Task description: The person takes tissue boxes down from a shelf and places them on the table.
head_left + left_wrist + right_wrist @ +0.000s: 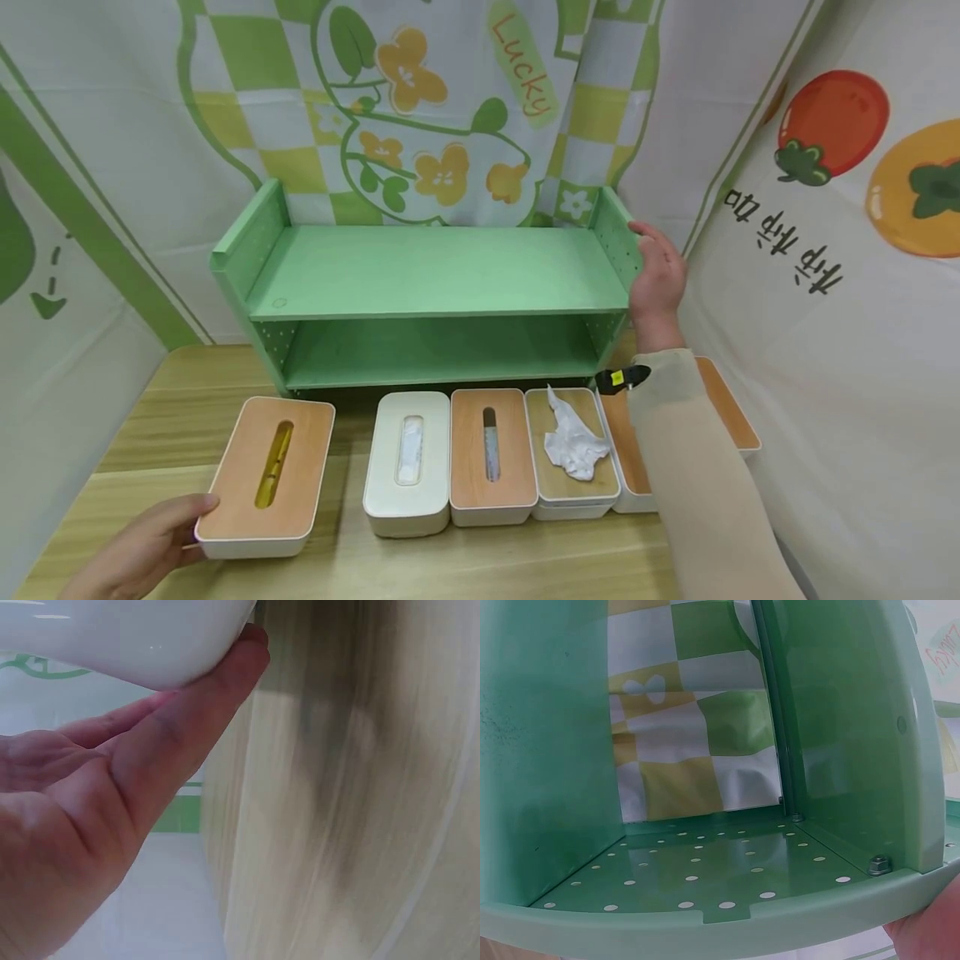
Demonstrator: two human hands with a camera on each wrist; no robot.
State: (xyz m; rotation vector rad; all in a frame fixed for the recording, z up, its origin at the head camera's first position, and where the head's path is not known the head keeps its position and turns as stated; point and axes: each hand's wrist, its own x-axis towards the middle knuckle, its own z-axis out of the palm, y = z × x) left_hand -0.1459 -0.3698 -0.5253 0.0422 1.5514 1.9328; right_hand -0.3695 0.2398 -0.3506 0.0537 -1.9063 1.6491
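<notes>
My left hand (146, 537) grips a tissue box (307, 467) at its near left corner, thumb on the wood-coloured lid and other fingers at the side and underside. Through the lid's long slot shows something yellow. In the left wrist view the box's white underside (150, 645) sits above the left fingers (191, 724), raised off the wooden table (360, 825). My right hand (658, 283) rests against the right side panel of a green two-tier shelf (442, 271), fingertips over its top edge. In the right wrist view the shelf's perforated panel (720, 877) fills the front and hides most of that hand.
Right of the held box stand a cream tissue box (393, 500), a wood-lidded box (468, 467) and a box with a crumpled white tissue (577, 442) sticking out. More wood-lidded boxes (727, 404) lie partly under the right sleeve (697, 467). Behind the shelf hangs a printed curtain (262, 108).
</notes>
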